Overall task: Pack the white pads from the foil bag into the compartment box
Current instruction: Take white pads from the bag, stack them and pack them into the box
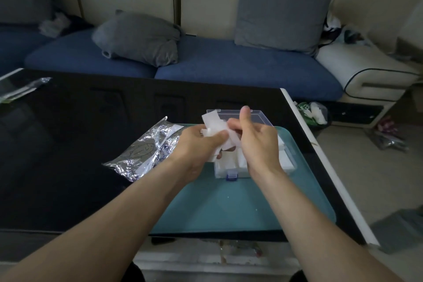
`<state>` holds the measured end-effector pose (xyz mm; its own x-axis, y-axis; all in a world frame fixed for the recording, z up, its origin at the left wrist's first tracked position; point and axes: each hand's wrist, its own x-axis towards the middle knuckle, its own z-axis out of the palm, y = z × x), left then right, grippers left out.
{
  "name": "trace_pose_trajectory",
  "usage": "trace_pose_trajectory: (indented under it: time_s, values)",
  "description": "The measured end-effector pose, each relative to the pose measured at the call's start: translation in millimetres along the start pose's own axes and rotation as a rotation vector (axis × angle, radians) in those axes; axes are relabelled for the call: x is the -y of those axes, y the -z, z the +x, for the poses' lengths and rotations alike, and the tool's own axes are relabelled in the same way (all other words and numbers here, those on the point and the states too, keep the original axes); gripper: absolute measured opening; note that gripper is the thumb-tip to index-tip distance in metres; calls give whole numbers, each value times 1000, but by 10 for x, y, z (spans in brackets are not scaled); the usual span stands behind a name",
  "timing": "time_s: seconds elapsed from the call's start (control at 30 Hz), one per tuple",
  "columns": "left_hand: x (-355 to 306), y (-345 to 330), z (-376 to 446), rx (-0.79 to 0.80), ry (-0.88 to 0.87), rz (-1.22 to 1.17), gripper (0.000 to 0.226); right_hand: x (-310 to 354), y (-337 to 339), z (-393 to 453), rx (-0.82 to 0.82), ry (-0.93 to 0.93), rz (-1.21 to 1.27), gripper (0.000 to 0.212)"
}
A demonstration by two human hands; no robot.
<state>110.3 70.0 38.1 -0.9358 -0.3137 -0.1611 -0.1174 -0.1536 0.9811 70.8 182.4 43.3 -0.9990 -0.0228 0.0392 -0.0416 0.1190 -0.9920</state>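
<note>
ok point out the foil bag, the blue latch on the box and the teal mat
foil bag (142, 153), head view, on its crinkled silver middle.
blue latch (231, 176), head view, on the clip at the box's near edge.
teal mat (217, 208), head view, on the bare part in front of the box.

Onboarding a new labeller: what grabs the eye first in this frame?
Both hands meet at centre: the left hand and right hand grip a bunch of white pads above the clear compartment box, which already holds pads. The box sits on a teal mat; a crumpled foil bag lies just left on the black table.
</note>
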Motion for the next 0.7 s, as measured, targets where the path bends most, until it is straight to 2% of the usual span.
trace_pose_trajectory:
  time_s: [0.07,0.13,0.2,0.33,0.57,0.7]
  values:
    - [-12,36,5,-10,17,-30,21,41,16,-5,99,-13,11,31]
    - [-27,68,17,-7,20,-49,13,43,62,3,170,44,-71,11]
    - [-52,86,11,37,21,-63,10,28,111,11,201,94,-161,21]
    - [-62,116,-12,165,1,-64,18,52,202,49,198,31,-88,35]
    - [-67,182,-8,245,-13,-46,18,79,347,134,116,-42,54,23]
    - [-40,211,5,319,-51,45,23,123,410,166,204,-88,264,25]
